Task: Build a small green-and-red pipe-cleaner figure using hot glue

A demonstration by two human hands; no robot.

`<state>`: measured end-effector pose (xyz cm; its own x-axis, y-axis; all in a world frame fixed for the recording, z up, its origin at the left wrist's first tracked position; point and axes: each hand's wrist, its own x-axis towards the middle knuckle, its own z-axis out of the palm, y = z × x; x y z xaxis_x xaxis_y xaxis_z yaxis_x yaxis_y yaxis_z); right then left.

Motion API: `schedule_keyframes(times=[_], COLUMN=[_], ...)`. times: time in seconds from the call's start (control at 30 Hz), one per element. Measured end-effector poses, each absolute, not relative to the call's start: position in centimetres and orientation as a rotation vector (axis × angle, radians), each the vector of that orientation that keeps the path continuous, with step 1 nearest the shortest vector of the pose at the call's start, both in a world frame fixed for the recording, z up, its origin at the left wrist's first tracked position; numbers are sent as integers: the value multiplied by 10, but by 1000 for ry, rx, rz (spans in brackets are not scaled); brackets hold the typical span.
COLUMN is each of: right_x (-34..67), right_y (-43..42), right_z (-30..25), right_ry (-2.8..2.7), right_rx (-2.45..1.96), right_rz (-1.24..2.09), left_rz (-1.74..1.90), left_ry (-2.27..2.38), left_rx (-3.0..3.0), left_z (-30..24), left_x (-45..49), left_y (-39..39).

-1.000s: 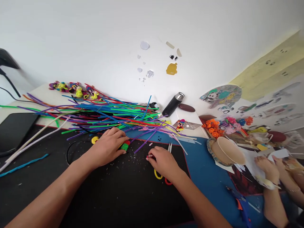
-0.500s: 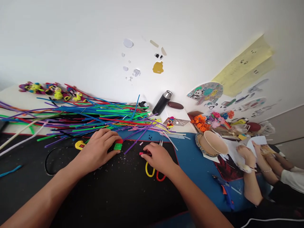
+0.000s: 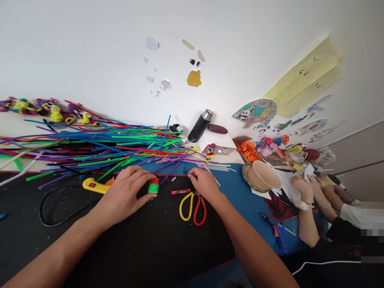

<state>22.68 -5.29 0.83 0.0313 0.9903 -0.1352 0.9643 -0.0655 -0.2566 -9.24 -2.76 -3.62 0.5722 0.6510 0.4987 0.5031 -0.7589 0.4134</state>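
Note:
My left hand (image 3: 127, 194) rests on the black mat (image 3: 126, 240) with its fingers curled round a small red and green coiled pipe-cleaner piece (image 3: 153, 186). My right hand (image 3: 205, 183) lies palm down further right, fingers bent near the edge of the pipe-cleaner pile (image 3: 99, 146); what it pinches, if anything, is hidden. A short pink stick (image 3: 180, 191) lies on the mat between the hands. Scissors with one yellow and one red handle (image 3: 193, 208) lie just below my right hand, apart from it.
A yellow cutter (image 3: 93, 185) lies left of my left hand. A black flask (image 3: 199, 125) leans at the wall. A paper plate with a brown cup (image 3: 264, 176) stands on the blue mat (image 3: 240, 200). Another person's hands (image 3: 303, 190) work with paper at the right.
My right hand let go of the pink stick and moved up toward the pile, uncovering the scissors. My left hand kept the coiled piece. The view shifted right.

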Motion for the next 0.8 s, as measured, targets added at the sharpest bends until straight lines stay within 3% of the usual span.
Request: schedule_keyframes(times=[0.8], right_x=[222], right_y=[-32], right_z=[-5], right_ry=[-2276], right_rx=[-2231], right_rz=[293], left_rz=[985], left_ry=[871], left_rx=[2568], left_z=[-41], left_x=[-84], left_y=[-37])
